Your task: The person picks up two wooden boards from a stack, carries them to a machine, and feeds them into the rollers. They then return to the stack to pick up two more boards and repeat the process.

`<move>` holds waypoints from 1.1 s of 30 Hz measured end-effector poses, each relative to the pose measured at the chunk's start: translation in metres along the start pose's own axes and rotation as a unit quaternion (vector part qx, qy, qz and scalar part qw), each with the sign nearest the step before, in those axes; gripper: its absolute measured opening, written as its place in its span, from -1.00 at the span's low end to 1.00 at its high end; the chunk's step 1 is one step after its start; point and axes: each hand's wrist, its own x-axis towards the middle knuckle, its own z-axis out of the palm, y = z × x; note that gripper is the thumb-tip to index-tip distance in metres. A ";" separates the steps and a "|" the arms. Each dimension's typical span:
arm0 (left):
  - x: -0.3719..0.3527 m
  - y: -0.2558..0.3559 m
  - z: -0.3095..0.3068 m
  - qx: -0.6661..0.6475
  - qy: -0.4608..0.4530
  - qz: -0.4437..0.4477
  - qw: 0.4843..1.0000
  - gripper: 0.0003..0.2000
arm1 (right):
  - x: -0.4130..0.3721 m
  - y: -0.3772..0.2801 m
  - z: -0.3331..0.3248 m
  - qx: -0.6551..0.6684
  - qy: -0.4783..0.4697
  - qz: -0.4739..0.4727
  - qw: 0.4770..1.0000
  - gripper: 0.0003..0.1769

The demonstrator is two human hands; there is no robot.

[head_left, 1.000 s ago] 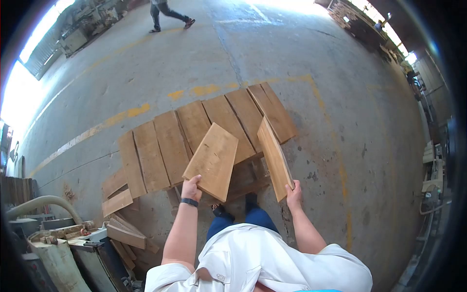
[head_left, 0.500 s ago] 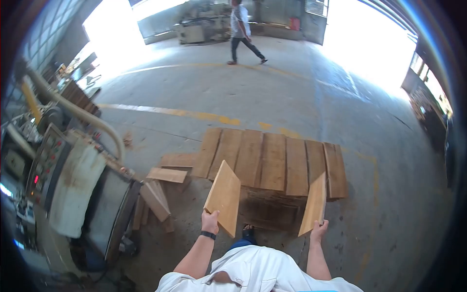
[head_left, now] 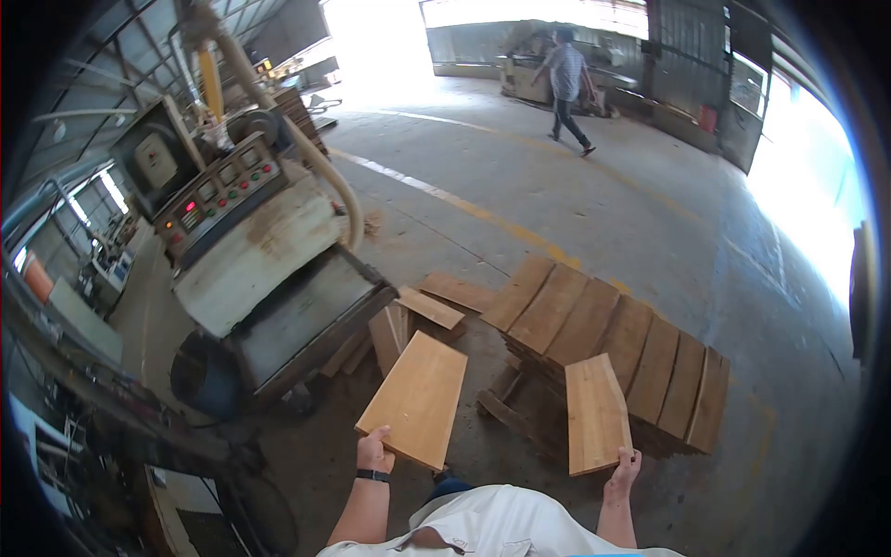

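My left hand [head_left: 374, 451], with a dark band on its wrist, grips the lower left corner of a light wooden board [head_left: 419, 401]. At the lower right corner of a second, narrower board [head_left: 595, 415], my right hand [head_left: 624, 469] is closed on its edge. Both boards are held up and apart in front of my body. Beyond the right board lies a stack of brown planks [head_left: 594, 320], set side by side on top; the right board overlaps it in view.
A machine with a lit control panel [head_left: 218, 200] and a flat dark bed [head_left: 311, 316] stands at the left. Loose boards [head_left: 432, 307] lie between it and the stack. A person [head_left: 564, 84] walks in the background.
The view has swung left, bringing the machine further in. Both boards have tilted so their broad faces show more. The walking person appears further right.
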 end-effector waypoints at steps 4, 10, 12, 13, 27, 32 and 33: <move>-0.001 0.074 -0.032 -0.124 -0.019 -0.011 0.992 -0.51 | -0.025 0.003 0.095 0.061 -0.124 0.048 0.989 -0.80; 0.029 0.184 -0.083 -0.151 -0.040 0.121 0.980 -0.50 | -0.098 -0.004 0.275 0.114 -0.273 0.109 0.949 -0.78; 0.047 0.212 -0.100 -0.098 -0.020 0.188 0.977 -0.50 | -0.130 -0.008 0.334 0.121 -0.317 0.125 0.932 -0.78; 0.056 0.223 -0.109 -0.083 -0.007 0.228 0.970 -0.52 | -0.144 -0.008 0.358 0.125 -0.337 0.134 0.924 -0.79; 0.138 0.243 -0.192 0.440 0.150 0.426 0.776 -0.41 | -0.218 0.116 0.561 0.082 -0.436 0.289 0.848 -0.77; 0.187 0.213 -0.177 0.643 0.145 0.381 0.648 -0.19 | -0.207 0.155 0.602 0.008 -0.444 0.349 0.825 -0.77; 0.204 0.199 -0.180 0.676 0.146 0.364 0.624 -0.20 | -0.205 0.161 0.610 -0.006 -0.451 0.362 0.816 -0.77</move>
